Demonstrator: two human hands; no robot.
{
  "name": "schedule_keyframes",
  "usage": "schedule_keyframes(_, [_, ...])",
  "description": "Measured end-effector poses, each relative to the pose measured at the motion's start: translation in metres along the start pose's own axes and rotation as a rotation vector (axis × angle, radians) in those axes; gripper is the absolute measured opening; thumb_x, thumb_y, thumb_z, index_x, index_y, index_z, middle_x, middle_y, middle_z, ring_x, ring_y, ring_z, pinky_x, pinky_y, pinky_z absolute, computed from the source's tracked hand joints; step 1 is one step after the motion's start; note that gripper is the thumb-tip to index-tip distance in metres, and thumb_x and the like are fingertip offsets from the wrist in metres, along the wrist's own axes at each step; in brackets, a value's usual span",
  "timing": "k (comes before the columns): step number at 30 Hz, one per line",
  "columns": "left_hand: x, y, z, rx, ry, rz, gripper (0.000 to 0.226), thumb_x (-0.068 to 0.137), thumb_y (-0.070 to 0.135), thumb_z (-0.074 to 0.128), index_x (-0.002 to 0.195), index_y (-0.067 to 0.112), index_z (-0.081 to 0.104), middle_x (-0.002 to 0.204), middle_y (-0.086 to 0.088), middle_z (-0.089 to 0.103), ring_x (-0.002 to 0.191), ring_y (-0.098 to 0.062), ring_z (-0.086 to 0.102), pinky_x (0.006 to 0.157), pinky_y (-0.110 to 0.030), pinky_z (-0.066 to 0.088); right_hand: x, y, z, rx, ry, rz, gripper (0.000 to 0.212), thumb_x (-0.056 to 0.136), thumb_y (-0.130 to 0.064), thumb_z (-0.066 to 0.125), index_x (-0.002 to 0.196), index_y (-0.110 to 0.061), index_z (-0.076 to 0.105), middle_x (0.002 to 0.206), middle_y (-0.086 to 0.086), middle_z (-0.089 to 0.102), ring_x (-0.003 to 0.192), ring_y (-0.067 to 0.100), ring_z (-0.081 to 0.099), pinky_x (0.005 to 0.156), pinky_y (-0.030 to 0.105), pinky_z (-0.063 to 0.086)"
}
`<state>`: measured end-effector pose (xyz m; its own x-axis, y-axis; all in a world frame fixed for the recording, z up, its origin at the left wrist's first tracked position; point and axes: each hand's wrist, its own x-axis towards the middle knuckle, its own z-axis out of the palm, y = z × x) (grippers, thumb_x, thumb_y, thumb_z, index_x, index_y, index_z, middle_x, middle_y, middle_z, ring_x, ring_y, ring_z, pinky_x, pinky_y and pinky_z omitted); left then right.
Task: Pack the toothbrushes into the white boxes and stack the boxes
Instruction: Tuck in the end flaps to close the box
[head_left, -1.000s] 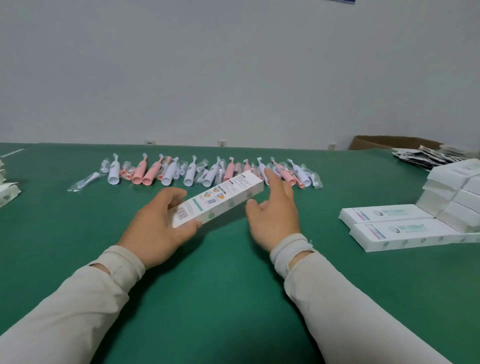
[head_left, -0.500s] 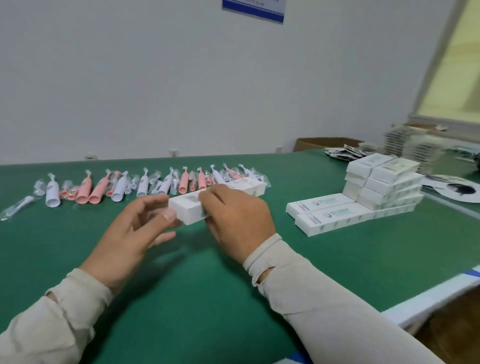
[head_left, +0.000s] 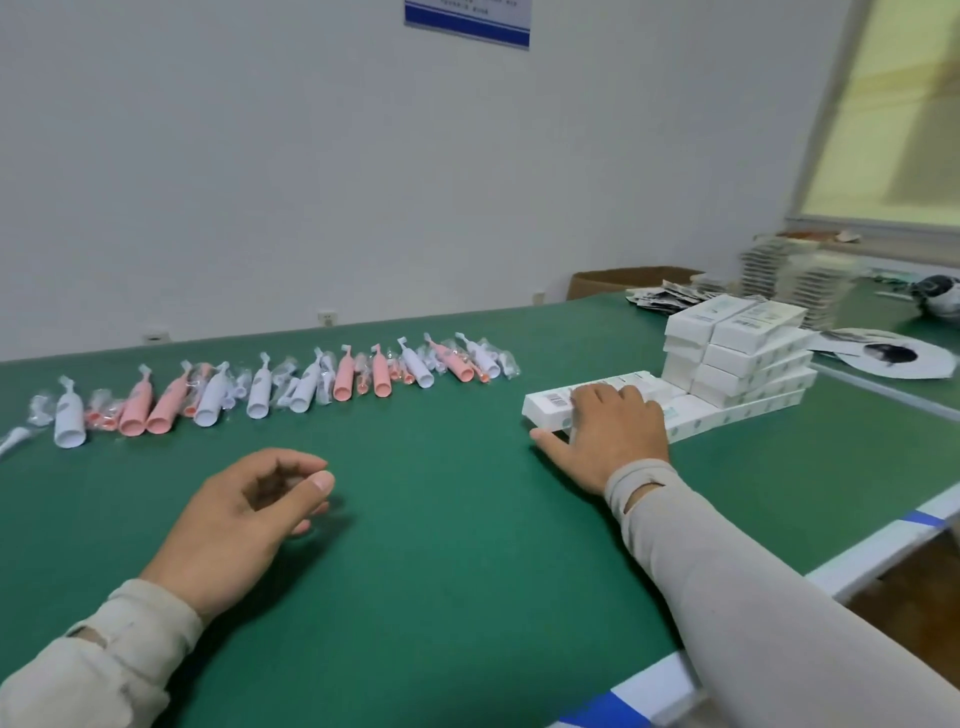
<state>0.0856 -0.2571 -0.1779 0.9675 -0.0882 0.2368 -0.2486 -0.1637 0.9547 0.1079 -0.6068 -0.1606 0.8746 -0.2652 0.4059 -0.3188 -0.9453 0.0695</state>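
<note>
**Box set down on the pile, left hand free**

Your right hand (head_left: 615, 431) reaches out to the right and lies on top of a white box (head_left: 558, 402). The fingers are laid flat over the box and your thumb sticks out to the left, touching the green table (head_left: 441, 545). That box sits on the low boxes at the front of the stack of white boxes (head_left: 743, 358).

Your left hand (head_left: 244, 519) floats just over the table, near you. Its fingers are loosely curled with the thumb near the fingertips, and it holds nothing.

Half a second ago both your hands held this box in front of you, near the middle of the table. Now the box is over at the stack, and your left hand has let go.

The toothbrushes (head_left: 270, 389), pink and white in clear wrappers, lie in a long row at the far side of the table. All the white boxes are closed, so you cannot see what is in them. A brown cardboard box (head_left: 623, 280) stands behind the table; what is inside it is hidden.
</note>
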Motion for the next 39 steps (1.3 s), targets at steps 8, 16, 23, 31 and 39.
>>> schedule_keyframes(8, [0.000,-0.001,-0.001,0.005,0.009,-0.007,0.013,0.082,0.024,0.072,0.094,0.018,0.072,0.090,-0.005,0.076,0.079,-0.016,0.074,0.062,-0.021,0.056,0.021,0.005,-0.004,0.042,-0.027,0.158,0.057,0.087,-0.067,0.035,0.112,-0.024,0.062,0.117,0.003,0.067,0.115,0.029,0.049,0.087,0.042,0.035])
schedule_keyframes(16, [0.000,0.001,0.003,0.032,0.021,0.004,0.008,0.087,0.015,0.071,0.095,0.012,0.072,0.085,-0.006,0.075,0.073,-0.012,0.072,0.062,-0.016,0.056,0.011,-0.008,-0.017,0.054,0.011,0.188,0.053,0.093,-0.060,0.039,0.119,-0.021,0.063,0.123,0.005,0.063,0.117,0.030,0.050,0.091,0.042,0.038])
schedule_keyframes(23, [0.013,-0.002,-0.020,0.060,0.434,0.077,0.011,0.088,0.019,0.072,0.080,0.027,0.072,0.076,0.004,0.073,0.059,-0.002,0.066,0.057,-0.011,0.052,-0.058,-0.156,-0.069,0.400,-0.030,-0.515,0.041,0.093,-0.055,0.046,0.108,-0.023,0.066,0.101,0.003,0.071,0.095,0.029,0.064,0.076,0.037,0.044])
schedule_keyframes(31, [0.019,-0.010,-0.045,0.169,0.680,0.046,0.019,0.089,0.015,0.068,0.072,0.021,0.062,0.072,-0.001,0.065,0.069,-0.021,0.063,0.071,-0.028,0.051,-0.057,-0.232,-0.043,0.869,-0.282,-0.458,0.021,0.093,-0.042,0.057,0.098,-0.025,0.069,0.096,-0.008,0.072,0.092,0.021,0.065,0.084,0.033,0.053])
schedule_keyframes(39, [0.022,-0.018,-0.060,0.317,0.703,-0.001,0.022,0.089,0.026,0.067,0.070,0.029,0.055,0.072,0.014,0.061,0.066,-0.001,0.056,0.072,-0.024,0.049,-0.051,-0.236,-0.017,0.820,-0.262,-0.665,0.018,0.087,-0.045,0.067,0.096,-0.031,0.072,0.084,-0.019,0.066,0.083,0.008,0.064,0.083,0.030,0.052])
